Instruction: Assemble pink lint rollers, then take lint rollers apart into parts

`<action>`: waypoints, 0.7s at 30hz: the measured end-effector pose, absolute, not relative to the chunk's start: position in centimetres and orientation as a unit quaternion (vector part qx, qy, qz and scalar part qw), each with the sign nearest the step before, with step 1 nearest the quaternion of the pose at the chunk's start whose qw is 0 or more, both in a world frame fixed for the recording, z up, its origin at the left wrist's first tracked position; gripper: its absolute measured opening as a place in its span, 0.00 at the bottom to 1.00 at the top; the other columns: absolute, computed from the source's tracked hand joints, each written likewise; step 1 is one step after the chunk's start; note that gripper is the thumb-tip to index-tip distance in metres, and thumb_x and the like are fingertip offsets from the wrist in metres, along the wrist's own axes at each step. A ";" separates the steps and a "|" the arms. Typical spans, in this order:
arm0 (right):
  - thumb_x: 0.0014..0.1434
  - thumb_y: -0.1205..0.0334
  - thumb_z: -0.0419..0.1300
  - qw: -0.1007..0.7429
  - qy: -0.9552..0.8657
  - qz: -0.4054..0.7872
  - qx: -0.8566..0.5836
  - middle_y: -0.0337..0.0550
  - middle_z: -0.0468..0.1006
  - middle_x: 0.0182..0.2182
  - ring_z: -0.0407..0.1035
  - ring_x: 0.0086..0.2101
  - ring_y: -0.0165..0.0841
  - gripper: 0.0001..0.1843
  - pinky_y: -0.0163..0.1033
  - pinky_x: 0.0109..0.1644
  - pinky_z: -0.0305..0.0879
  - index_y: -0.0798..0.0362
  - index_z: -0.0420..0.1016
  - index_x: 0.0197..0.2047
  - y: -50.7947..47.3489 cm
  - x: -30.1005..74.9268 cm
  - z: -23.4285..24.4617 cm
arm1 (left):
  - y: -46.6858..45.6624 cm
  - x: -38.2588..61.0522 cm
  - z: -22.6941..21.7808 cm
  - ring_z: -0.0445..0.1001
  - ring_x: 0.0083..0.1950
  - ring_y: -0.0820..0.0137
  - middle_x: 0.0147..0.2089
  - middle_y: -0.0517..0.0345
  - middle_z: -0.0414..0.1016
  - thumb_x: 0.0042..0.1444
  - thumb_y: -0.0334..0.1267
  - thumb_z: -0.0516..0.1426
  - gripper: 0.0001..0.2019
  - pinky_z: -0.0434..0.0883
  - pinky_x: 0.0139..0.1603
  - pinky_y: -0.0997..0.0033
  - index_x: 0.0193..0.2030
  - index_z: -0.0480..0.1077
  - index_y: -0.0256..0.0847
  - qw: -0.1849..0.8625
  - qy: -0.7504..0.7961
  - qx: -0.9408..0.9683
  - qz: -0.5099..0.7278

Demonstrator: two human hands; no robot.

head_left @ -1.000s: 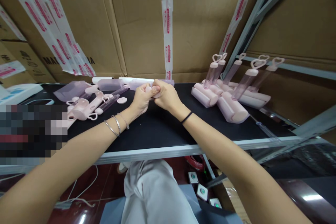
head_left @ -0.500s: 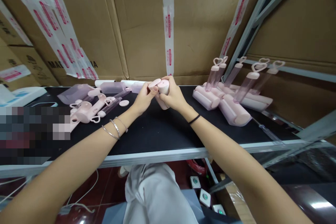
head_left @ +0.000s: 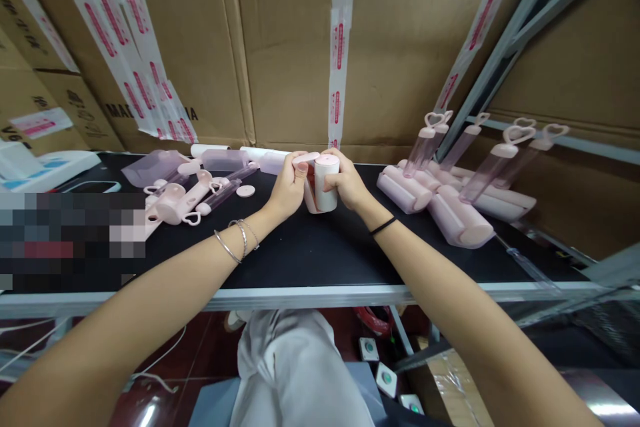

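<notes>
Now the white paper roll with a pink end cap (head_left: 327, 184) stands upright on the black worktop (head_left: 310, 247), no longer tilted; the right hand (head_left: 347, 183) closes around it. The left hand (head_left: 287, 188) pinches a pink round cap (head_left: 305, 159) beside it. No containers show contents.

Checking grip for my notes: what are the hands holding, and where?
Right hand grips the white roll by its side; left hand pinches the pink cap at its edge.
</notes>
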State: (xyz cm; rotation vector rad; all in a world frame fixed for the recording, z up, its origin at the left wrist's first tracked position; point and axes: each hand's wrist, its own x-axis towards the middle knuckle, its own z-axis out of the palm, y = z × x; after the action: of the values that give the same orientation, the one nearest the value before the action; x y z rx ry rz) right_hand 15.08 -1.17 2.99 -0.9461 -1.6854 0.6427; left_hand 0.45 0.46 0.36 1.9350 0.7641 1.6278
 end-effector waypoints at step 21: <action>0.54 0.61 0.59 0.373 -0.854 0.019 -0.362 0.50 0.73 0.47 0.66 0.46 0.43 0.20 0.51 0.50 0.62 0.52 0.63 0.50 -1.8 15.9 1.9 | 1.0 -0.1 1.2 0.71 0.29 0.73 0.29 0.59 0.69 0.60 0.52 0.55 0.18 0.74 0.30 0.71 0.31 0.64 0.37 0.479 0.366 0.617 0.506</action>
State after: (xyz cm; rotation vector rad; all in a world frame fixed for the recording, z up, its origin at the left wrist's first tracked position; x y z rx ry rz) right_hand 15.93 -1.77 1.91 -0.9281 -2.1870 0.0477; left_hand -0.12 1.04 1.20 1.5053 0.8934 1.2343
